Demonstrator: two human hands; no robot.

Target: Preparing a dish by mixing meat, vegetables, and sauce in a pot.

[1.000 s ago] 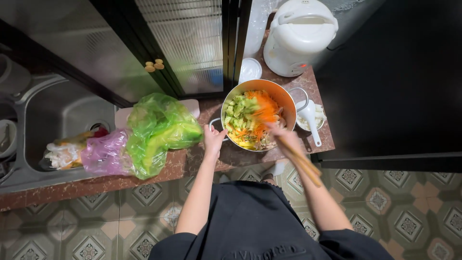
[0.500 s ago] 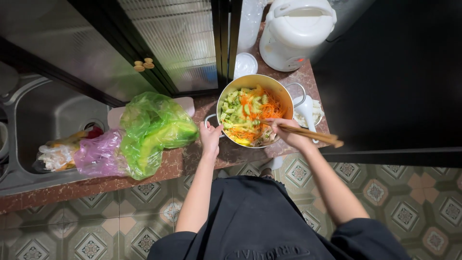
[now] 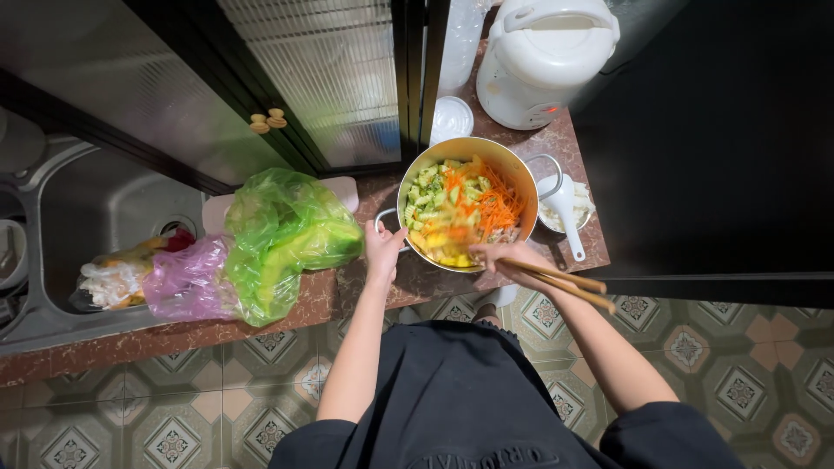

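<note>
The stainless sink (image 3: 95, 217) is taking up the far left, dull grey and smooth, with the reddish speckled stone counter (image 3: 287, 304) running right from it. Against the earlier views, the pot is sitting in the same place, while the chopsticks are now lying lower and flatter across its near rim and the carrot shreds are spread further over the top, so the vegetables are being turned over and are looking more evenly mixed.

The white rice cooker (image 3: 543, 56) is standing at the far right, rounded and glossy. A crumpled green plastic bag (image 3: 291, 234) is lying left of the pot, thin and translucent, with a pink plastic bag (image 3: 182, 282) touching its left side. The round metal pot (image 3: 465, 204), shiny with a pale gold rim, is resting on the counter just near of the cooker, holding green chunks, orange carrot shreds and yellow pieces.

The left hand (image 3: 383, 249) is gripping the pot's left handle, fingers closed around it. The right hand (image 3: 504, 258) is sitting at the pot's near rim, fingers pinched together on a pair of wooden chopsticks (image 3: 556, 285), whose long ends are pointing right and near; their tips are blurred. A white ladle (image 3: 565, 204) is resting in a small dish just right of the pot. A small round white lid (image 3: 452, 119) is lying just far of the pot.
</note>
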